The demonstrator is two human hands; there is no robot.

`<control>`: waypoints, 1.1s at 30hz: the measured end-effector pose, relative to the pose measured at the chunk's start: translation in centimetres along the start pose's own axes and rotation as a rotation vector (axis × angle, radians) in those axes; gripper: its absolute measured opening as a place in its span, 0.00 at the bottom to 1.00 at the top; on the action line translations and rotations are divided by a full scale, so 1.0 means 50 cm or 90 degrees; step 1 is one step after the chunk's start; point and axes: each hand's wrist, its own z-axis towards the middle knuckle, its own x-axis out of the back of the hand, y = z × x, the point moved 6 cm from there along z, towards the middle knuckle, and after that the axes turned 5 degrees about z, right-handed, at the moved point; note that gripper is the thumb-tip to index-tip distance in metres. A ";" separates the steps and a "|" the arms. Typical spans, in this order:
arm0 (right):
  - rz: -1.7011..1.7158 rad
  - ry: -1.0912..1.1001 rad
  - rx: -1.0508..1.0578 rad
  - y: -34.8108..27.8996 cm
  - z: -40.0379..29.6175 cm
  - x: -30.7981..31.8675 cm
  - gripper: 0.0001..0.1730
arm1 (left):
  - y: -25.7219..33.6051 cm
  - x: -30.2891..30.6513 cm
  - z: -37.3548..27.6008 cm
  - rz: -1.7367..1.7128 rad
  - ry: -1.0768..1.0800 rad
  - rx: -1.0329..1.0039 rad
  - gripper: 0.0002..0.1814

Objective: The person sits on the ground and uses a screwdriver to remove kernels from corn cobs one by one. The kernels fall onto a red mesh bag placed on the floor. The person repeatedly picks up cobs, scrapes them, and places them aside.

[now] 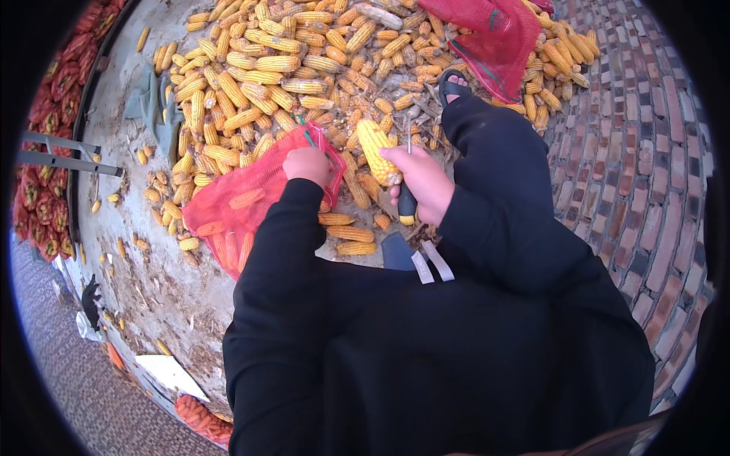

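My right hand (pixel 425 179) holds a yellow ear of corn (pixel 373 145) against a screwdriver (pixel 406 199) with a black and yellow handle. The screwdriver's thin metal shaft points away from me. My left hand (pixel 308 165) grips the rim of a red mesh sack (pixel 251 182), beside the sack's green tie. Several ears of corn show through the mesh in the sack's lower part. Just beyond both hands spreads a big heap of husked corn ears (pixel 256 74).
Another red mesh sack (pixel 502 51) lies over the heap at upper right. A brick wall (pixel 639 142) runs along the right. Filled sacks (pixel 57 114) are stacked at far left near metal bars (pixel 68 157). A dark animal (pixel 90 299), possibly a cat, is at lower left.
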 end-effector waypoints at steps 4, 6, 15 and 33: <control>-0.183 -0.178 -0.108 0.037 0.002 -0.067 0.22 | -0.133 0.045 -0.081 0.005 0.020 0.005 0.15; -0.262 -0.281 -0.156 0.067 -0.008 -0.097 0.19 | -0.189 0.063 -0.135 -0.069 0.060 0.063 0.14; -0.056 0.023 0.005 0.062 0.198 0.071 0.21 | -0.208 0.068 -0.321 -0.296 0.140 0.039 0.22; -0.170 -0.246 -0.081 0.122 0.121 -0.144 0.10 | -0.149 0.192 -0.298 -0.497 0.347 -0.098 0.58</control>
